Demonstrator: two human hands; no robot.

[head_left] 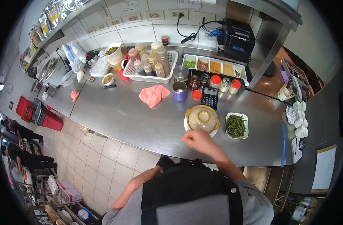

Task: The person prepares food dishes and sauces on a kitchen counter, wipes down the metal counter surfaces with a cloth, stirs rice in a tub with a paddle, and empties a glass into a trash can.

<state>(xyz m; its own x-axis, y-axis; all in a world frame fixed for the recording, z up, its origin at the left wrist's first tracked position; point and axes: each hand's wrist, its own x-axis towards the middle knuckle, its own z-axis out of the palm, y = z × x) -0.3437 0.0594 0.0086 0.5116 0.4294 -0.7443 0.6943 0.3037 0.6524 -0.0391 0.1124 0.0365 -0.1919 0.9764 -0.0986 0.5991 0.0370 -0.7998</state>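
Observation:
My right hand (197, 141) is over the front of the counter with its fingers curled in, and I see nothing in it. Just beyond it sits a clay pot with a beige lid (203, 119) on a white plate. To the right of the pot, a white square dish (247, 127) holds green beans (236, 126) with reddish-brown bits. My left hand (153, 173) is low by my waist, next to the black apron (167, 183); its fingers are mostly hidden. A calculator (209, 98) and a purple cup (179, 91) stand behind the pot.
A pink cloth (154, 95) lies on the steel counter (119, 120). Behind it, a white basket (170, 79) holds squeeze bottles. Jars, topping trays (215, 66) and a black printer (236, 40) line the back. Two people (26, 155) are at the far left.

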